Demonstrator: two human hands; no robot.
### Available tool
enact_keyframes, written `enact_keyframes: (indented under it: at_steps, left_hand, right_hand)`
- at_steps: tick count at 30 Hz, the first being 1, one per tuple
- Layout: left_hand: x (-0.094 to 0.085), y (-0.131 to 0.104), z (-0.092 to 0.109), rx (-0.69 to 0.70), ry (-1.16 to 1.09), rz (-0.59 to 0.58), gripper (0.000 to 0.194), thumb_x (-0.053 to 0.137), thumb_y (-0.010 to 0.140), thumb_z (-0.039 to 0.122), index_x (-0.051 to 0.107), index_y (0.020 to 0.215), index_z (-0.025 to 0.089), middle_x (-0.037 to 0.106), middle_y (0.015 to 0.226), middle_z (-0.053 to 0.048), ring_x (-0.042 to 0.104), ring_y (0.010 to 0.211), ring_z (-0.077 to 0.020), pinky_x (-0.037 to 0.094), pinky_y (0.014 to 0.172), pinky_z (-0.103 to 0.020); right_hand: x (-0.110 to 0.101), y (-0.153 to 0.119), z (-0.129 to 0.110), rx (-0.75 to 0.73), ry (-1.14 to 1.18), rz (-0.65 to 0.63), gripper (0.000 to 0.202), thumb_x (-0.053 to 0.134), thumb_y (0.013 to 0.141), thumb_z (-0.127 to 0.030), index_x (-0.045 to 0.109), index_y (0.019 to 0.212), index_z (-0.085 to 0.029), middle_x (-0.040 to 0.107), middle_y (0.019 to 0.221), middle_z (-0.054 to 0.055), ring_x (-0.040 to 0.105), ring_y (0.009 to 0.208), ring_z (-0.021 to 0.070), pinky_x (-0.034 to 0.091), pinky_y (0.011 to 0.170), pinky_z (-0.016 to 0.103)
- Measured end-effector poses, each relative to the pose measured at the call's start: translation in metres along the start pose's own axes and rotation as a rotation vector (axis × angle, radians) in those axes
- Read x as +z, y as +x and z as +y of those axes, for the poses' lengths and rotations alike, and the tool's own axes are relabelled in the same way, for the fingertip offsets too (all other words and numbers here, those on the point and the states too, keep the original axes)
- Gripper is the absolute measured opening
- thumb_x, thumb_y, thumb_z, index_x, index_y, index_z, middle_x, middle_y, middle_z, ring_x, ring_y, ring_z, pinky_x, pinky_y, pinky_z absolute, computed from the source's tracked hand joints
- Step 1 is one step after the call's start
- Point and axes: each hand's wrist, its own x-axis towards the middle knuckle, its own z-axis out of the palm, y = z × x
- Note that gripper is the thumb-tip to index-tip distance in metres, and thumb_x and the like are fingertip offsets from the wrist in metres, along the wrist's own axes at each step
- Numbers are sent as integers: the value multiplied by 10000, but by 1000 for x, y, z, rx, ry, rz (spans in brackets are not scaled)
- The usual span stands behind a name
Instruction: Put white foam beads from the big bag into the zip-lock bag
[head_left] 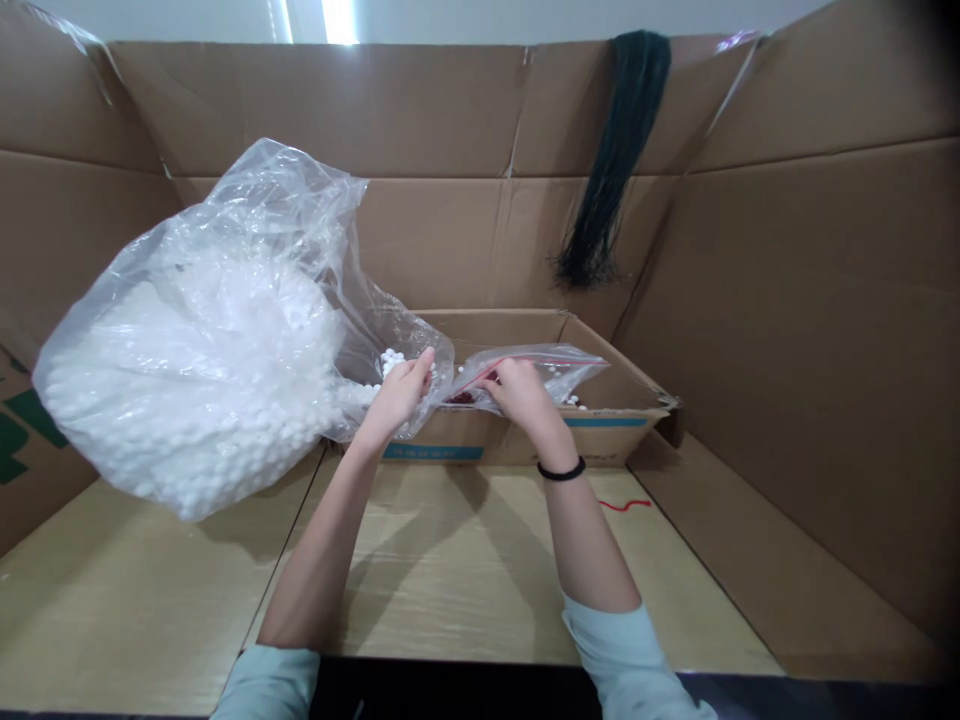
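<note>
A large clear plastic bag (217, 370) full of small white balls fills the left side, its mouth stretching toward the middle. My left hand (401, 395) is closed on the edge of that mouth, beside several loose white balls. Just to the right, my right hand (517, 390) has its fingers closed on the opening of a smaller clear zip bag (577, 362) with a red seal line. Both hands are over an open cardboard box (517, 440), where dark red and white bits show. A black band circles my right wrist.
Tall cardboard walls (442, 240) surround the wooden table (420, 560). A bundle of dark green strands (619, 150) hangs over the back wall. A short red string (626, 506) lies right of the box's front.
</note>
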Motion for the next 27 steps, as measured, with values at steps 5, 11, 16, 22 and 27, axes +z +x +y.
enact_keyframes:
  at_steps: [5, 11, 16, 22, 27]
  left_hand:
    - [0, 0, 2, -6, -203, -66, 407, 517, 798, 469, 296, 594, 195, 215, 501, 85, 159, 410, -37, 108, 403, -193]
    - [-1, -1, -1, 23, -221, -141, 421, 498, 775, 515, 347, 569, 181, 204, 522, 72, 161, 426, -48, 106, 427, -211]
    - [2, -3, 0, 107, -119, -144, 459, 466, 793, 523, 319, 523, 182, 233, 515, 53, 169, 450, -61, 133, 439, -235]
    - [4, -4, -2, 220, 2, -100, 463, 411, 849, 480, 345, 511, 170, 320, 509, 26, 268, 498, -84, 206, 485, -246]
    - [6, -6, -1, 260, 16, -73, 454, 397, 868, 444, 345, 510, 170, 332, 501, 24, 269, 495, -85, 200, 483, -255]
  right_hand:
    - [-25, -12, -6, -89, 291, 55, 103, 642, 737, -175, 741, 716, -196, 732, 696, 26, 661, 654, 171, 476, 659, 270]
    - [-26, -18, -18, -172, 854, -44, 152, 701, 685, -315, 740, 759, -188, 727, 738, 29, 668, 693, 174, 530, 666, 290]
    - [-6, -8, -21, -203, 1052, 40, 137, 724, 667, -327, 733, 722, -202, 699, 816, 34, 631, 719, 145, 519, 616, 269]
    - [3, -3, -16, -217, 1097, 6, 132, 717, 682, -328, 738, 748, -216, 686, 976, 54, 630, 861, 163, 517, 660, 267]
    - [6, -3, -21, -193, 1140, 43, 105, 724, 675, -309, 729, 698, -207, 719, 881, 33, 645, 815, 161, 516, 703, 287]
